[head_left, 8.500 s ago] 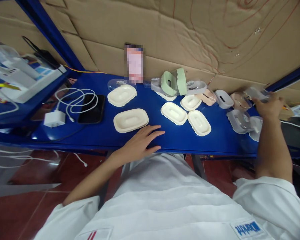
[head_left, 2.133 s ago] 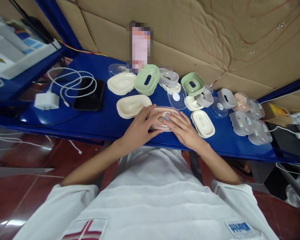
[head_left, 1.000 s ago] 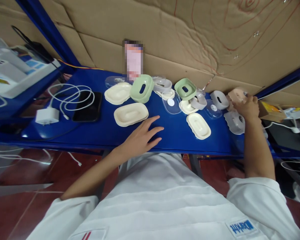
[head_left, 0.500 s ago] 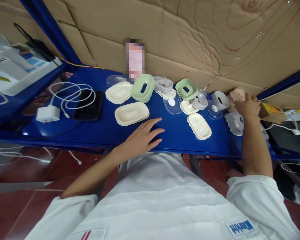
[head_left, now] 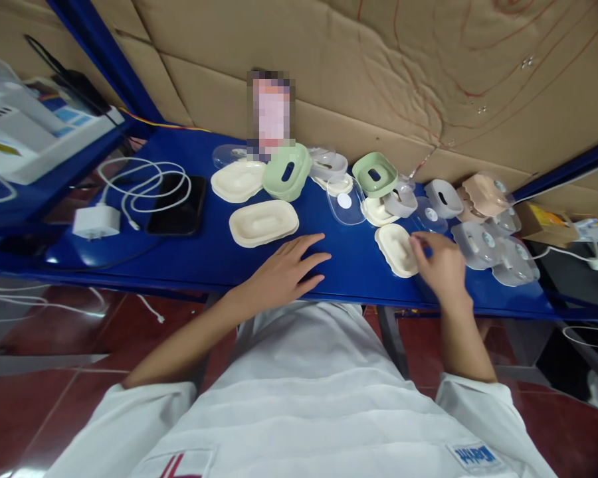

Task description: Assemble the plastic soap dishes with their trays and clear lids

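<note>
My left hand (head_left: 289, 269) lies flat and open on the blue shelf (head_left: 349, 265), fingers stretched toward the right, just below a cream oval tray (head_left: 263, 222). My right hand (head_left: 441, 265) hovers at the right edge of another cream tray (head_left: 396, 249), fingers loosely curled and apart, holding nothing. A clear lid (head_left: 428, 218) lies just beyond its fingertips. Two green soap-dish parts (head_left: 286, 171) (head_left: 375, 174), a grey part (head_left: 443, 198) and a pink assembled dish (head_left: 486, 194) stand further back.
A black phone (head_left: 177, 206) with a white charger (head_left: 96, 221) and coiled cable lies at the left. Clear and frosted covers (head_left: 496, 252) pile up at the right. A cardboard wall backs the shelf; a blurred upright card (head_left: 270, 109) leans on it.
My right hand has left the pink dish at the far right and come back to the cream tray near the middle. The left hand has stayed flat on the shelf.
</note>
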Demonstrator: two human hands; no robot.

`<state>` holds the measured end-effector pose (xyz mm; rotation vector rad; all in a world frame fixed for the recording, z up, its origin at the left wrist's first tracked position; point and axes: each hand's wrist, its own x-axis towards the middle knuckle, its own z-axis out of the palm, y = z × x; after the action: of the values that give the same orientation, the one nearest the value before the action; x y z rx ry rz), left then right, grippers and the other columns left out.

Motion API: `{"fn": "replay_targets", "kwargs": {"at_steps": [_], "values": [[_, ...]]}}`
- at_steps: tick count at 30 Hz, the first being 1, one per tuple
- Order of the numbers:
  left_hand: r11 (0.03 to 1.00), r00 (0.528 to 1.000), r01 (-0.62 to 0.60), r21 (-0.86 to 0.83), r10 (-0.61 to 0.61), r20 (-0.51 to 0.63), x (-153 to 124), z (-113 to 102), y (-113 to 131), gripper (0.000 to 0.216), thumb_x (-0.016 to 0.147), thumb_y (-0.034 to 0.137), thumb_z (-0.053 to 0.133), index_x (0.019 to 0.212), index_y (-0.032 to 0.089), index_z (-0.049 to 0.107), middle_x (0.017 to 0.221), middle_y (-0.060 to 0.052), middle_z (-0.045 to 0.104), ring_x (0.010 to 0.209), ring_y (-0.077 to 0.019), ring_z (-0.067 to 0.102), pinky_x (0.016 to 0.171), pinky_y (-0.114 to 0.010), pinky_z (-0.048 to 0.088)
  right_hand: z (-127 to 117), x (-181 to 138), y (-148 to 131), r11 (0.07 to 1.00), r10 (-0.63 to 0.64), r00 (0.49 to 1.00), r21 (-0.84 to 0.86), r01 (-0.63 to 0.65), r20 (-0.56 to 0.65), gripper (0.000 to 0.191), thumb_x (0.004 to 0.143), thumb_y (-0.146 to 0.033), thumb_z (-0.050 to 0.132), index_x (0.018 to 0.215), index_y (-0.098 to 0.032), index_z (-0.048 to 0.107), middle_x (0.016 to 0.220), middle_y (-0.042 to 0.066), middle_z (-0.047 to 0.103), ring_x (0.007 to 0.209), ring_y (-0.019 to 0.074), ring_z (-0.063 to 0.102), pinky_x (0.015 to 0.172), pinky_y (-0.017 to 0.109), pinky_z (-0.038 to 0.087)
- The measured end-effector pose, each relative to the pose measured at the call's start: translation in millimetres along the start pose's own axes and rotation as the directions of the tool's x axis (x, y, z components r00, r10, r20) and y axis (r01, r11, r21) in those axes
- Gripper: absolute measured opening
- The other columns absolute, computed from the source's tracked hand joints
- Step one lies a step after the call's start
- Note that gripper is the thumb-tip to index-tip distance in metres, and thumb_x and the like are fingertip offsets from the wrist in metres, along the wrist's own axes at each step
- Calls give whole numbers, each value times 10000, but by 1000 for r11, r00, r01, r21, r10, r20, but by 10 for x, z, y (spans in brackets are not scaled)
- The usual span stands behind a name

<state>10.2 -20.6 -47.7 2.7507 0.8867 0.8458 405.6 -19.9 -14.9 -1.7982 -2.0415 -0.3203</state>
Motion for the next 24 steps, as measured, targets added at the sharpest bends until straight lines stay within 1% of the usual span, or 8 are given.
{"fn": "replay_targets", "kwargs": {"at_steps": [4,7,9,11,13,16,20,24], "values": [[1000,1000,1,-4,-1,20,0,-5,11,450,1104,301,605,1529,160,558,1669,-221,477,1528,-362,527,1234,-568,519,36,-242,-614,963,-265,952,103,251,155,387,1149,-408,474,1364,-209,728,1346,146,772,1249,324,711,1024,476,504],[1000,999,-19,2,19,27,-6,6,13,502,1103,296,607,1582,175,516,1709,-210,451,1571,-364,486,1250,-569,503,-12,-84,-824,864,-478,853,288,414,210,387,1160,-398,468,1453,-255,675,1452,102,735,1334,274,684,1113,463,484],[999,999,-34,11,33,29,-10,18,10,477,1101,297,612,1560,185,548,1708,-195,466,1570,-365,488,1252,-569,500,-21,139,-813,828,-527,828,333,451,190,406,1159,-415,464,1481,-258,655,1462,90,733,1353,267,675,1139,458,477],[999,999,-43,8,43,26,-11,28,5,394,1100,300,615,1474,178,623,1642,-183,550,1540,-358,525,1249,-559,503,32,413,-679,878,-447,886,251,408,125,426,1156,-419,436,1458,-236,676,1437,111,744,1357,300,666,1143,486,472],[999,999,-42,-4,42,24,-9,34,1,324,1100,298,615,1391,169,676,1547,-174,634,1506,-347,561,1242,-546,509,153,682,-460,953,-292,954,97,286,60,461,1138,-438,439,1432,-189,693,1417,164,743,1347,366,653,1126,544,471],[999,999,-38,-21,38,24,-3,34,-3,299,1098,294,617,1355,165,697,1481,-169,676,1487,-339,579,1225,-536,521,367,962,-117,993,-102,992,-53,106,78,491,1086,-475,520,1375,-134,723,1357,218,753,1274,434,668,1078,602,489],[1000,1000,7,-21,-7,1,-3,25,-14,296,1071,368,681,1301,185,723,1475,-155,679,1451,-342,610,1187,-531,545,394,1041,131,997,-38,999,76,35,34,452,1072,-508,547,1234,-151,773,1217,194,790,1133,369,724,1029,538,541],[993,991,120,-5,-120,-50,-5,8,-20,366,1011,482,764,1245,204,723,1472,-150,677,1359,-347,669,1161,-545,559,66,846,66,968,12,989,251,26,-149,442,1097,-560,523,1201,-211,773,1139,149,793,1014,299,734,955,472,578]]}}
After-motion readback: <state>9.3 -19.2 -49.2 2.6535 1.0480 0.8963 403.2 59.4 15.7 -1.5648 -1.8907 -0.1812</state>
